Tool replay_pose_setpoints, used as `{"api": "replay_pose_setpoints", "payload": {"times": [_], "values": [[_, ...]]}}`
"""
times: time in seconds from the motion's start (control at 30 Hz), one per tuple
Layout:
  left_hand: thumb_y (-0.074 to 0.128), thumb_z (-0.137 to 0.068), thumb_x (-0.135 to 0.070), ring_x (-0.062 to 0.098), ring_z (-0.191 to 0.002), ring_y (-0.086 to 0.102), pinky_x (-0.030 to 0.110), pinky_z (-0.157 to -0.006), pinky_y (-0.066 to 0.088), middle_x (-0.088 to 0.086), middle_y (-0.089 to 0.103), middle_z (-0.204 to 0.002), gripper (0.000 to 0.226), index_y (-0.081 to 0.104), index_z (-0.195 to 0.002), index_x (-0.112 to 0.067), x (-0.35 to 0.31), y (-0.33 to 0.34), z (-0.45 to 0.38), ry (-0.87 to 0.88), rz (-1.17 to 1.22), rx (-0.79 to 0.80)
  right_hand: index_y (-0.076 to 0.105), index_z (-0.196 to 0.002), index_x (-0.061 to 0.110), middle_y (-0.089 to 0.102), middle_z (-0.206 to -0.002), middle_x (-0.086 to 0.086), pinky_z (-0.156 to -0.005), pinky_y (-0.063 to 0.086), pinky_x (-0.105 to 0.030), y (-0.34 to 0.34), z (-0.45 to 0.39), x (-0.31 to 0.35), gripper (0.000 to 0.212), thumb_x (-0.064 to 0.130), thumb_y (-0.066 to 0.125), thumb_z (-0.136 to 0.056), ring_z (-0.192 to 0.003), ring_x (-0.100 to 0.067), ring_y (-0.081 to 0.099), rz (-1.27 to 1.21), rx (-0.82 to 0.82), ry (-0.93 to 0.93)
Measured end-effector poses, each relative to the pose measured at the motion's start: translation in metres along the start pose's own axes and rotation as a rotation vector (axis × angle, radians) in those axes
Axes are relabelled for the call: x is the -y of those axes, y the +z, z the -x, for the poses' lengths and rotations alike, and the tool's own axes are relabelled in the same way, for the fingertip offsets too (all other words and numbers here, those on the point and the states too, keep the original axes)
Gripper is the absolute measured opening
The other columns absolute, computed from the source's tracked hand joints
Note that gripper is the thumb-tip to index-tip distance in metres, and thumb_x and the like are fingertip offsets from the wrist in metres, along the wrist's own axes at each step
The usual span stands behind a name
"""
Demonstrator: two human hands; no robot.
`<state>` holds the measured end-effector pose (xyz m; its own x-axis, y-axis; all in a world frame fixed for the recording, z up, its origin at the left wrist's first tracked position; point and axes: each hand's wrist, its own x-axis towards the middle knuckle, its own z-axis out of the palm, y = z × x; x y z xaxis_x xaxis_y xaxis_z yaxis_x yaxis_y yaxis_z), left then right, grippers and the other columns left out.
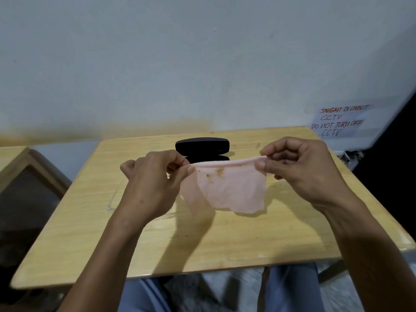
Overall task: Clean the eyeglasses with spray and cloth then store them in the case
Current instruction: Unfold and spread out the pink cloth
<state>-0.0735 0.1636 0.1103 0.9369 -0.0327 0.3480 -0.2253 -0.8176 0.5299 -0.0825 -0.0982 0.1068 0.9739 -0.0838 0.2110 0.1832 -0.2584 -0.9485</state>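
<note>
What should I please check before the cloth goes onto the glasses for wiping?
1. Cloth held by both hands: ok, left hand and right hand each pinch a top corner.
2. Cloth clean: not ok, brown stains near its top edge.
3. Glasses within reach: ok, they seem to lie on the table under the left hand, only faintly visible.
4. Case open: ok, lid raised behind the cloth.
5. Spray bottle at hand: cannot tell, none in view.

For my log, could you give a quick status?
Left hand, right hand pinch pink cloth taut. Case open behind. Cloth stained.
</note>
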Motion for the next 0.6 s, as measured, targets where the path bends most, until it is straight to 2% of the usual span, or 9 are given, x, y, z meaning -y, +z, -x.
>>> {"api": "replay_pose_setpoints", "payload": {"times": [0.1, 0.2, 0.3, 0.33, 0.4, 0.47, 0.53, 0.6], "values": [[0.069, -0.087, -0.033, -0.011, -0.085, 0.053, 0.028, -0.072, 0.012, -0.015, 0.068, -0.075, 0.010, 0.067, -0.078, -0.030, 0.001, -0.002, -0.008, 0.001, 0.025, 0.008, 0.076, -0.100, 0.017, 0.068, -0.078, -0.002, -0.064, 0.054, -0.025, -0.003, -0.004, -0.001, 0.025, 0.006, 0.083, -0.078, -0.069, -0.017, 0.064, 0.054, 0.028, 0.029], [0.068, -0.087, -0.039, -0.010, -0.081, 0.052, 0.028, -0.071, 0.012, -0.016, 0.067, -0.073, 0.013, 0.067, -0.076, -0.031, -0.001, -0.003, -0.013, 0.017, 0.001, -0.033, 0.078, -0.093, 0.020, 0.072, -0.081, -0.013, -0.067, 0.057, -0.036, -0.002, -0.006, 0.000, 0.008, 0.014, 0.076, -0.088, -0.070, -0.024, 0.067, 0.160, 0.073, 0.005], [0.069, -0.084, -0.045, -0.005, -0.079, 0.055, 0.029, -0.071, 0.012, -0.010, 0.067, -0.073, 0.018, 0.068, -0.074, -0.030, 0.000, -0.006, -0.015, 0.015, -0.013, -0.079, 0.076, -0.083, 0.019, 0.074, -0.082, -0.015, -0.061, 0.053, -0.034, -0.002, -0.008, 0.001, 0.006, 0.020, 0.075, -0.089, -0.068, -0.017, 0.065, 0.152, 0.050, -0.007], [0.070, -0.083, -0.043, -0.004, -0.080, 0.056, 0.029, -0.075, 0.014, -0.010, 0.068, -0.073, 0.017, 0.069, -0.074, -0.029, 0.001, -0.007, -0.015, 0.008, 0.012, -0.076, 0.075, -0.082, 0.019, 0.075, -0.079, -0.013, -0.058, 0.051, -0.031, -0.004, -0.009, 0.001, 0.006, 0.021, 0.076, -0.088, -0.067, -0.014, 0.064, 0.132, 0.034, 0.006], [0.073, -0.083, -0.036, -0.003, -0.082, 0.060, 0.035, -0.089, 0.029, -0.013, 0.069, -0.074, 0.010, 0.072, -0.077, -0.029, 0.004, -0.010, -0.015, 0.003, 0.074, -0.032, 0.075, -0.083, 0.017, 0.073, -0.072, -0.010, -0.054, 0.048, -0.026, -0.006, -0.010, -0.002, 0.006, 0.020, 0.076, -0.087, -0.064, -0.009, 0.064, 0.080, 0.018, 0.034], [0.074, -0.084, -0.031, -0.003, -0.081, 0.061, 0.048, -0.095, 0.042, -0.016, 0.069, -0.073, 0.005, 0.073, -0.079, -0.030, 0.006, -0.010, -0.016, 0.000, 0.092, 0.014, 0.076, -0.087, 0.013, 0.070, -0.070, -0.007, -0.053, 0.048, -0.024, -0.006, -0.011, -0.006, 0.004, 0.017, 0.075, -0.088, -0.060, -0.007, 0.063, 0.055, 0.024, 0.046], [0.074, -0.083, -0.031, -0.003, -0.079, 0.062, 0.053, -0.094, 0.044, -0.018, 0.070, -0.073, 0.006, 0.073, -0.078, -0.030, 0.008, -0.007, -0.018, -0.006, 0.088, 0.012, 0.077, -0.090, 0.013, 0.070, -0.068, -0.003, -0.053, 0.048, -0.025, -0.004, -0.013, -0.010, 0.003, 0.013, 0.074, -0.089, -0.059, -0.006, 0.062, 0.048, 0.014, 0.049], [0.074, -0.083, -0.033, -0.003, -0.077, 0.061, 0.051, -0.094, 0.044, -0.017, 0.069, -0.072, 0.008, 0.073, -0.076, -0.029, 0.010, -0.004, -0.022, -0.021, 0.095, 0.004, 0.078, -0.089, 0.016, 0.073, -0.070, -0.007, -0.055, 0.048, -0.029, -0.003, -0.016, -0.011, 0.005, 0.011, 0.077, -0.086, -0.060, -0.007, 0.063, 0.066, -0.001, 0.055]]}}
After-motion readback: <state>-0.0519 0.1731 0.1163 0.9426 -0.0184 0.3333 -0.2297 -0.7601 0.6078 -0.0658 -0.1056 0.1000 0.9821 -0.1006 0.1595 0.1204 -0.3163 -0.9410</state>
